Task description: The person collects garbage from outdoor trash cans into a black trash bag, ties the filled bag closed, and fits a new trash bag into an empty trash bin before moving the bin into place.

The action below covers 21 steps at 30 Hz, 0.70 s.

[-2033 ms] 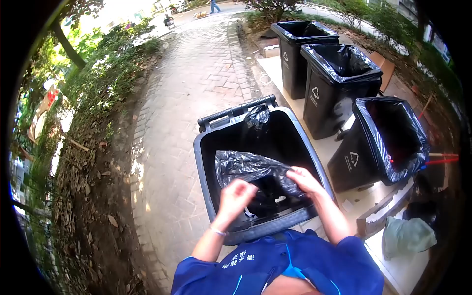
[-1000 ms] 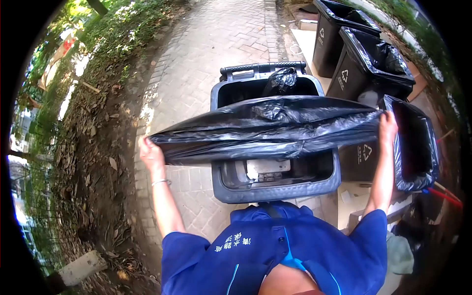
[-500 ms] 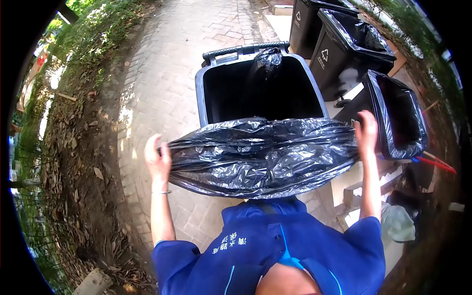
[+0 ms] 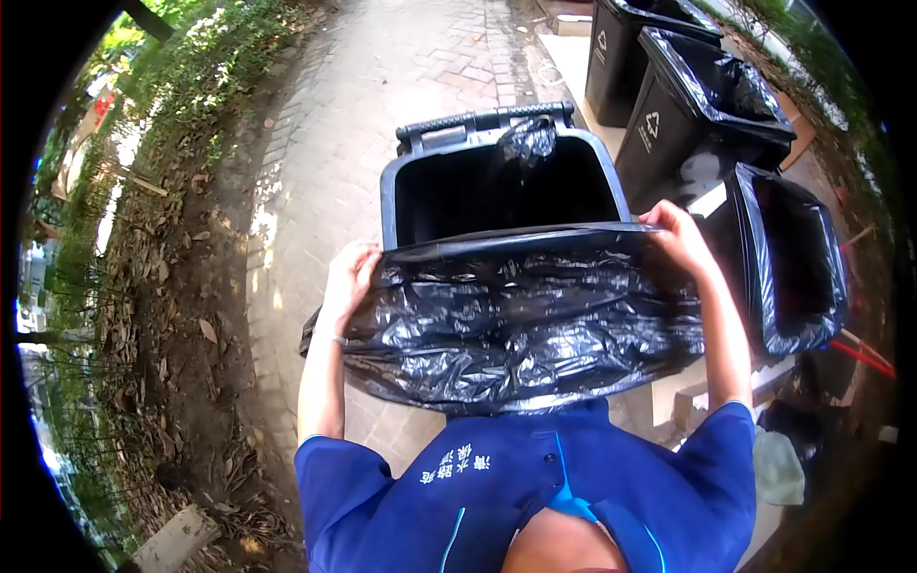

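A black garbage bag [image 4: 535, 325] is stretched wide between my hands, in front of my blue shirt. My left hand [image 4: 351, 279] pinches its edge at the left, close to the bin's near-left corner. At the right, my right hand [image 4: 674, 237] grips the same edge by the near-right corner. The bag's taut edge runs along the near rim of an open wheeled trash bin [image 4: 390, 191], hiding that rim. Inside, the bin is dark. A crumpled piece of black plastic [image 4: 528, 141] hangs over its far rim, below the handle bar.
Black bins lined with bags stand to the right: a near one [image 4: 764, 258], a middle one [image 4: 659, 115] and a far one [image 4: 611, 57]. Red sticks [image 4: 864, 353] lie beside the near bin. A brick path [image 4: 401, 57] runs ahead, with leaf-strewn soil [image 4: 181, 353] at left.
Both hands have moved inward, and the bag's far edge is now pulled straight along the bin's near rim. Earlier the bag hung bunched between hands held farther apart.
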Available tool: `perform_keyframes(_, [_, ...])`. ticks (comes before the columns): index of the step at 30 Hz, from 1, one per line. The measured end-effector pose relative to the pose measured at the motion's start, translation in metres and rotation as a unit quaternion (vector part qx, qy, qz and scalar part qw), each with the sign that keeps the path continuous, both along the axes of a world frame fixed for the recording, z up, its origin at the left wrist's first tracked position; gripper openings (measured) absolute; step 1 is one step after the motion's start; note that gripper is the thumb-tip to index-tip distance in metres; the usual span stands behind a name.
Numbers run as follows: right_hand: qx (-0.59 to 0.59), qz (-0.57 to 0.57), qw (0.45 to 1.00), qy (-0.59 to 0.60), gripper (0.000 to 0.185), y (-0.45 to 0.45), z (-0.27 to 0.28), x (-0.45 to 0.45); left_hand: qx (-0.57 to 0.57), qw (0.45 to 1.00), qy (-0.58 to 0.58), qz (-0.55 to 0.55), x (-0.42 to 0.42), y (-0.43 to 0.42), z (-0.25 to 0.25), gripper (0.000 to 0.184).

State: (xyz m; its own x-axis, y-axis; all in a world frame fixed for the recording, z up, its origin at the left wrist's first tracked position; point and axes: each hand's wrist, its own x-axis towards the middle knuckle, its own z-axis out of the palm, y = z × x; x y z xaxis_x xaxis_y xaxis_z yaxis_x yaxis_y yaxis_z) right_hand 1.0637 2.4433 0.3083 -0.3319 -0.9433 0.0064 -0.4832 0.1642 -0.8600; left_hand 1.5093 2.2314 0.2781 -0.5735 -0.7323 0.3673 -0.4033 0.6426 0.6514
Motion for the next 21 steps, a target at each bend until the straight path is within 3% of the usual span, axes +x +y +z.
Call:
perform_keyframes(3, [-0.015, -0.021, 1.0, 0.016, 0.009, -0.047, 0.007, -0.04, -0.012, 0.995, -0.053, 0.085, -0.039, -0.026, 0.042, 0.013])
perform_keyframes(6, [-0.048, -0.041, 0.998, -0.007, 0.01, -0.088, 0.004, -0.064, -0.068, 0.992, -0.03, 0.103, -0.071, -0.06, 0.042, 0.015])
perform_keyframes(7, [-0.041, 0.006, 0.999, 0.007, 0.013, -0.095, 0.003, -0.068, -0.065, 0.995, -0.038, 0.071, -0.069, -0.074, 0.031, 0.017])
perform_keyframes(8, [-0.034, 0.053, 0.998, 0.019, 0.018, -0.1, 0.0, -0.073, 0.015, 0.997, -0.065, 0.043, -0.066, -0.081, 0.027, 0.018])
perform_keyframes(9, [0.046, 0.083, 0.995, 0.002, 0.023, -0.1, 0.003, -0.078, 0.094, 0.993, -0.067, 0.03, -0.066, -0.085, 0.024, 0.018])
perform_keyframes(10, [0.121, 0.099, 0.985, -0.077, 0.023, -0.095, 0.01, -0.079, 0.172, 0.983, -0.068, 0.018, -0.062, -0.085, 0.02, 0.019])
perform_keyframes(11, [0.108, 0.146, 0.977, -0.114, 0.027, -0.09, 0.002, -0.084, 0.228, 0.972, -0.035, -0.049, -0.056, -0.077, 0.025, 0.021])
perform_keyframes(12, [0.132, 0.181, 0.955, -0.195, 0.03, -0.084, -0.002, -0.086, 0.334, 0.939, -0.062, -0.058, -0.052, -0.067, 0.035, 0.025])
perform_keyframes(13, [0.123, 0.213, 0.949, -0.197, 0.035, -0.081, -0.002, -0.086, 0.39, 0.912, -0.089, -0.089, -0.044, -0.066, 0.033, 0.032])
perform_keyframes(16, [0.229, 0.224, 0.909, -0.267, 0.036, -0.087, -0.008, -0.097, 0.464, 0.877, -0.1, -0.076, -0.039, -0.068, 0.032, 0.024])
perform_keyframes(17, [0.27, 0.229, 0.896, -0.268, 0.033, -0.101, 0.003, -0.089, 0.438, 0.889, -0.116, -0.064, -0.039, -0.081, 0.023, 0.02])
perform_keyframes(18, [0.217, 0.253, 0.938, -0.098, 0.024, -0.115, -0.003, -0.095, 0.406, 0.905, -0.109, -0.061, -0.047, -0.093, 0.028, 0.02])
perform_keyframes(20, [0.153, 0.183, 0.971, -0.03, 0.018, -0.152, -0.015, -0.101, 0.368, 0.925, -0.083, 0.045, -0.063, -0.123, 0.024, 0.019])
perform_keyframes(21, [0.094, 0.144, 0.983, 0.071, 0.018, -0.171, -0.015, -0.099, 0.317, 0.944, -0.077, 0.05, -0.071, -0.144, 0.015, 0.02])
